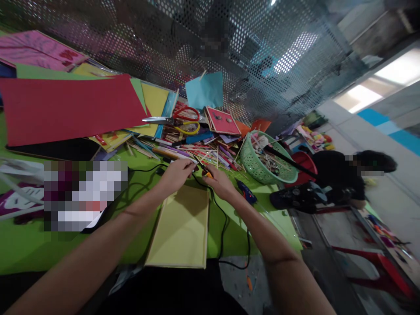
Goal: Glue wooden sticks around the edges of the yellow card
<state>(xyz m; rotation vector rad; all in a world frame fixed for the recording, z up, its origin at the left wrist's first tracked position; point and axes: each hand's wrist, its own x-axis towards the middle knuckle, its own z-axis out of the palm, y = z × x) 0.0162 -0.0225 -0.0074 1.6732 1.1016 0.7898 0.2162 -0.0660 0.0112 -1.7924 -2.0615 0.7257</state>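
My left hand point(176, 177) is closed, its fingertips pinched near a thin pale piece that I cannot make out clearly. Close beside it, my right hand point(219, 181) grips a small tool with an orange handle point(208, 175) and a dark narrow tip pointing toward the left fingers. Below both hands lies a yellow rectangular panel point(182, 227) with pale stick edging, reaching the table's front edge. To the right of my right hand rests a blue glue gun point(246, 192). A black cord point(223, 218) runs under the right wrist and over the front edge.
Loose coloured sticks point(213, 153) are heaped behind my hands, with large scissors point(177, 121) on top. A green basket point(259, 164) stands at the right. Red card point(72, 109) and a blurred-out device point(95, 192) lie left. A perforated metal screen point(183, 48) rises behind; a person point(337, 175) sits at far right.
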